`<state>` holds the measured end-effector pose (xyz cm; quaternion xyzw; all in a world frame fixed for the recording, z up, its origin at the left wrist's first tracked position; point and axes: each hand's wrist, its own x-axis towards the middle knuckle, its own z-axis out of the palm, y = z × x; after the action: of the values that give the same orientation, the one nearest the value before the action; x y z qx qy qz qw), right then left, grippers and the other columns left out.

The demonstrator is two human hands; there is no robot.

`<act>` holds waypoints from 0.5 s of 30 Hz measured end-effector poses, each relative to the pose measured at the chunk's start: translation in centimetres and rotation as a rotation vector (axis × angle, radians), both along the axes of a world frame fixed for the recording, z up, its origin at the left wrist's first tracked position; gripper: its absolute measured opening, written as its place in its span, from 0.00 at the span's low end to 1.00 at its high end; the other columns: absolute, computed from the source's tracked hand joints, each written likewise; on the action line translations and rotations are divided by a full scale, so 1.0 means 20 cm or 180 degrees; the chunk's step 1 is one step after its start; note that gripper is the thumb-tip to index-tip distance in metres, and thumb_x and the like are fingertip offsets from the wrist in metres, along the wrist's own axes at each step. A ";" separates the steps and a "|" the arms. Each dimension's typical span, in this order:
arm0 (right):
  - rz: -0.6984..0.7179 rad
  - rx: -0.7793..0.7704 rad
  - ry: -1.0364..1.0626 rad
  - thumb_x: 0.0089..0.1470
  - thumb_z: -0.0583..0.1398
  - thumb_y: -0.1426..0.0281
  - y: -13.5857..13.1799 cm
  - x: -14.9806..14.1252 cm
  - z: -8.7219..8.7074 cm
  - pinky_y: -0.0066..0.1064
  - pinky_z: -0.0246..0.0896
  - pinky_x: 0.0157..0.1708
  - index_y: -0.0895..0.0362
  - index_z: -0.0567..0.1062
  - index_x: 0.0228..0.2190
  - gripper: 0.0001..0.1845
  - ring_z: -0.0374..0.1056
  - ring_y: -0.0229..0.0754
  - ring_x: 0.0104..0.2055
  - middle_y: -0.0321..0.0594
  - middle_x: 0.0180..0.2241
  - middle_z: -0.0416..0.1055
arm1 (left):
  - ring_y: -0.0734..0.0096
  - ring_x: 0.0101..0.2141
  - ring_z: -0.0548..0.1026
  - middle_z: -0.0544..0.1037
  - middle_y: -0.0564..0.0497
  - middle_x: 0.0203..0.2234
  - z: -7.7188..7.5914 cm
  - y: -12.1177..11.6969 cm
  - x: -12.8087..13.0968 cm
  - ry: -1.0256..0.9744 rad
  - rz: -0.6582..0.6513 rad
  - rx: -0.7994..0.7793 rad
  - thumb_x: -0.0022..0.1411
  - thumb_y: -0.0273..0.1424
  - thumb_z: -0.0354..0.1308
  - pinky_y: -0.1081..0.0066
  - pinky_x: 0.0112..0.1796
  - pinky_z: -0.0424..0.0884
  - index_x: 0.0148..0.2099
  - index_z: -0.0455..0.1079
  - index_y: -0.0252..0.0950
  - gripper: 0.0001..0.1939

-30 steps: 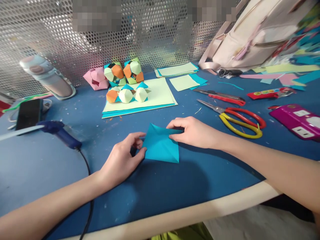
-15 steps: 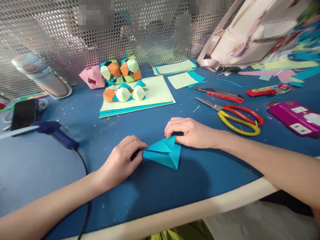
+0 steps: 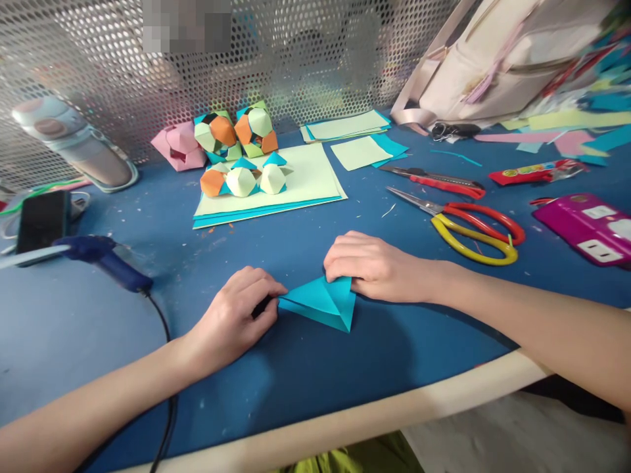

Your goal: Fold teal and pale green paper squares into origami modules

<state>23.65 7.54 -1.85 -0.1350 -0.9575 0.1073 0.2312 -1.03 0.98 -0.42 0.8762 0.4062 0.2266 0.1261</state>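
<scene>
A blue sheet of origami paper [image 3: 318,301] lies on the blue table in front of me, its far flap folded over toward me and a narrow strip of the near layer showing below. My left hand [image 3: 246,305] pinches the paper's pointed left corner between thumb and fingers. At the far right edge, my right hand [image 3: 362,263] grips the folded flap; its fingers are curled and the thumb is mostly hidden. Beyond the hands, small folded paper balls [image 3: 241,182] in cream, orange and blue rest on a stack of cream and blue sheets [image 3: 315,174].
Scissors [image 3: 473,230], a box cutter [image 3: 438,182] and a purple power strip [image 3: 582,226] lie to the right. On the left are a glue gun [image 3: 111,259], a phone [image 3: 44,222] and a bottle [image 3: 73,141]. A backpack [image 3: 493,72] leans on the perforated panel [image 3: 276,59].
The blue paper has gone from nearly flat to folded, its far edge brought over toward me. My right hand has shifted from its upper right edge onto the flap; my left stays at the left corner.
</scene>
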 end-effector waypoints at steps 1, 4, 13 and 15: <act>0.0020 0.0048 -0.0021 0.57 0.50 0.80 0.00 0.00 0.00 0.31 0.53 0.36 0.59 0.70 0.29 0.12 0.61 0.38 0.34 0.41 0.31 0.71 | 0.71 0.33 0.71 0.75 0.48 0.30 0.00 0.00 0.00 0.0003 -0.0006 0.0013 0.61 0.21 0.49 0.71 0.36 0.69 0.38 0.69 0.34 0.08; 0.0055 0.0248 -0.0127 0.58 0.48 0.80 -0.01 0.00 0.01 0.31 0.53 0.36 0.59 0.70 0.30 0.13 0.61 0.38 0.35 0.41 0.33 0.72 | 0.70 0.33 0.71 0.74 0.48 0.30 0.00 -0.01 -0.01 0.0020 -0.0032 0.0085 0.60 0.21 0.50 0.71 0.35 0.69 0.37 0.69 0.33 0.07; 0.0063 0.1334 -0.0409 0.61 0.45 0.77 -0.03 0.01 0.04 0.35 0.55 0.39 0.59 0.71 0.39 0.16 0.65 0.39 0.35 0.42 0.32 0.73 | 0.70 0.32 0.70 0.74 0.47 0.31 -0.03 -0.01 -0.03 0.0312 -0.0315 0.0538 0.62 0.21 0.48 0.69 0.33 0.68 0.41 0.69 0.35 0.10; 0.0080 0.1486 -0.0474 0.61 0.45 0.78 -0.04 0.01 0.04 0.35 0.55 0.39 0.58 0.72 0.39 0.17 0.65 0.38 0.35 0.42 0.32 0.73 | 0.70 0.32 0.69 0.74 0.47 0.31 -0.04 -0.01 -0.03 0.0330 -0.0336 0.0579 0.62 0.20 0.48 0.69 0.33 0.68 0.42 0.69 0.35 0.11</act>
<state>23.79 6.76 -1.03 -0.0734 -0.9724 -0.1242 0.1836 -1.70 0.80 -1.17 0.9147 0.3433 0.2099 0.0366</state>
